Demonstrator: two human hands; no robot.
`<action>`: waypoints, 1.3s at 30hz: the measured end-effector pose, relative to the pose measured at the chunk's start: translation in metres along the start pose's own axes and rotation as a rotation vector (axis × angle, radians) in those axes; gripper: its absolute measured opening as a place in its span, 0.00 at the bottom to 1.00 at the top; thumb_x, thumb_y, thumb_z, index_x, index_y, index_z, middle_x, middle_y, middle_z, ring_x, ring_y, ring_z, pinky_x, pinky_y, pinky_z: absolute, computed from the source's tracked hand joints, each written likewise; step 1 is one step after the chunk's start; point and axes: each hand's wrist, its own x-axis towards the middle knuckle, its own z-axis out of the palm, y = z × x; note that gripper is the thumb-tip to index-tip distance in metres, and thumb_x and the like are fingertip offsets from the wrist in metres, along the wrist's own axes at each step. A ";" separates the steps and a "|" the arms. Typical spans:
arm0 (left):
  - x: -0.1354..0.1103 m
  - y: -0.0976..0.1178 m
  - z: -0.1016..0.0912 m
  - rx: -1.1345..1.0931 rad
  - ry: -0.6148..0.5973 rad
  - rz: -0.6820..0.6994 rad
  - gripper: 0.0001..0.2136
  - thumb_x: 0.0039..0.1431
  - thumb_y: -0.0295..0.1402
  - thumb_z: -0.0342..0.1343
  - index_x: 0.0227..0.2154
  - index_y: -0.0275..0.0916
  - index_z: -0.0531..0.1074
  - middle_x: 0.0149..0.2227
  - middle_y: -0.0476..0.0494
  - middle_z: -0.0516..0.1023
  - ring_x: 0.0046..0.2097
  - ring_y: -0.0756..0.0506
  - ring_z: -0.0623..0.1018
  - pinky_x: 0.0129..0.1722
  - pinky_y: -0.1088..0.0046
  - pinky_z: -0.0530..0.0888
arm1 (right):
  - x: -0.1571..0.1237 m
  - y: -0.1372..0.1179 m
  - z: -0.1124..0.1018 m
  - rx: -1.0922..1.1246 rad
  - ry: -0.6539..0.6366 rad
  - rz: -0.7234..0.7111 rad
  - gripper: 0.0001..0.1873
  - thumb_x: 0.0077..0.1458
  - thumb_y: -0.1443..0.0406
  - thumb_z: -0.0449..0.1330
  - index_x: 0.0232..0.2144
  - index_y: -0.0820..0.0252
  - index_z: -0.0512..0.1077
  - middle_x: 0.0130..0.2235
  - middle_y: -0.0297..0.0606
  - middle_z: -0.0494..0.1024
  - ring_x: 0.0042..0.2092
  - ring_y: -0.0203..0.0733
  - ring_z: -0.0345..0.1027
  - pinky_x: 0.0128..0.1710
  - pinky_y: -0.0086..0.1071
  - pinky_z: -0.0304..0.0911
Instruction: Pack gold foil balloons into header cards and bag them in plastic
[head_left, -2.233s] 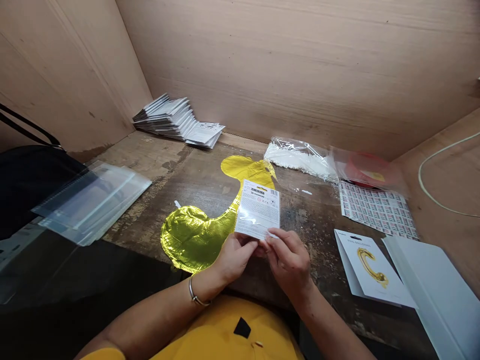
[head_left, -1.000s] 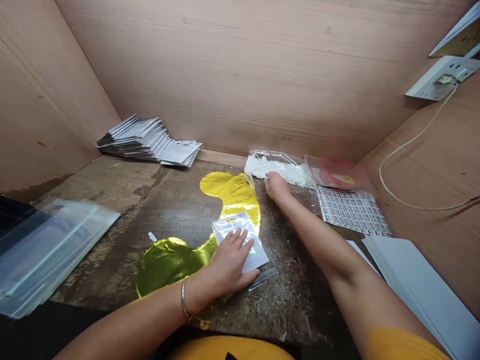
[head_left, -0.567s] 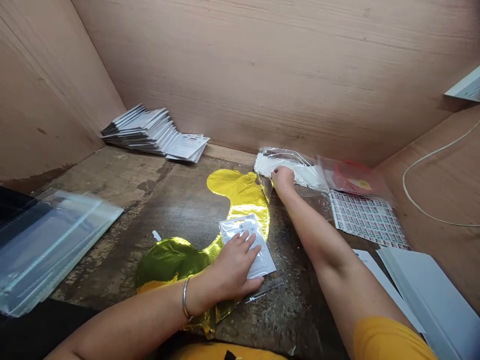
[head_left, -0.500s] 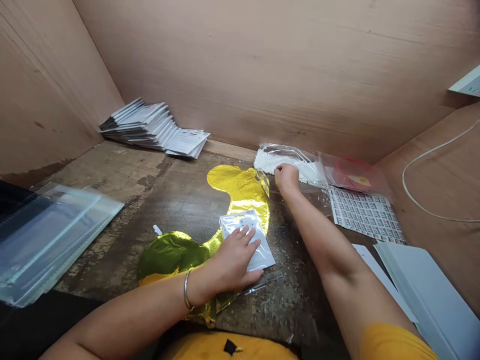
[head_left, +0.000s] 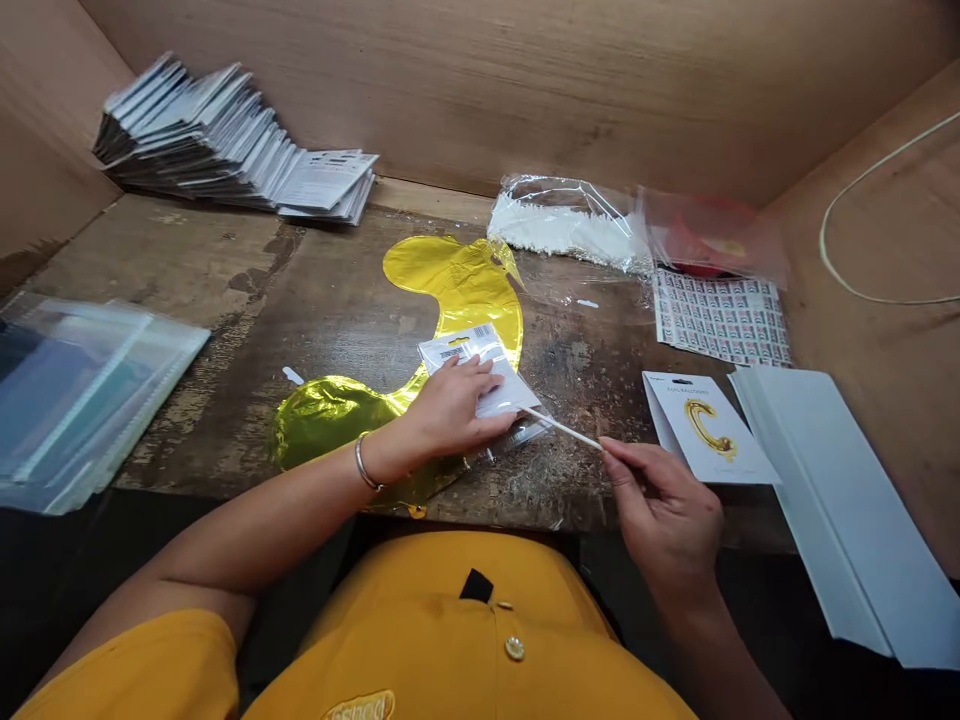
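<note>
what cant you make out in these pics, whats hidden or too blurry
Print on the card packet: partly under the left hand, rest too small.
Red item: blurred behind its clear bag.
White contents of the other clear bag: glare hides what they are.
Stick's held end: inside the right hand.

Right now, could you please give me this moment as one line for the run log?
left hand: pressing white card packet | right hand: pinching white stick

Packing workshop booth: plywood walls [head_left: 525, 90], scarred wooden bench [head_left: 337, 290] (much worn), stacked card packets [head_left: 225, 140] at ten o'clock.
</note>
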 end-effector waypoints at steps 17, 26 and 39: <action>0.006 0.004 -0.009 0.015 -0.024 -0.144 0.19 0.59 0.49 0.52 0.38 0.38 0.75 0.35 0.42 0.78 0.37 0.43 0.75 0.39 0.68 0.69 | 0.024 -0.002 0.020 -0.228 -0.089 -0.285 0.07 0.59 0.66 0.58 0.27 0.57 0.70 0.26 0.34 0.75 0.31 0.40 0.68 0.37 0.34 0.63; -0.006 0.003 0.009 0.291 -0.073 -0.156 0.41 0.52 0.54 0.58 0.64 0.38 0.53 0.65 0.29 0.55 0.66 0.26 0.53 0.62 0.40 0.47 | 0.044 0.034 0.048 -0.202 -0.407 -0.295 0.06 0.59 0.67 0.56 0.36 0.59 0.74 0.35 0.39 0.81 0.36 0.44 0.73 0.38 0.34 0.65; -0.011 -0.003 0.010 0.316 -0.131 -0.158 0.45 0.50 0.59 0.56 0.65 0.37 0.52 0.68 0.26 0.48 0.68 0.24 0.46 0.63 0.40 0.45 | 0.085 0.037 0.058 -0.222 -0.617 -0.339 0.01 0.55 0.67 0.63 0.32 0.58 0.75 0.33 0.37 0.80 0.35 0.42 0.73 0.36 0.32 0.65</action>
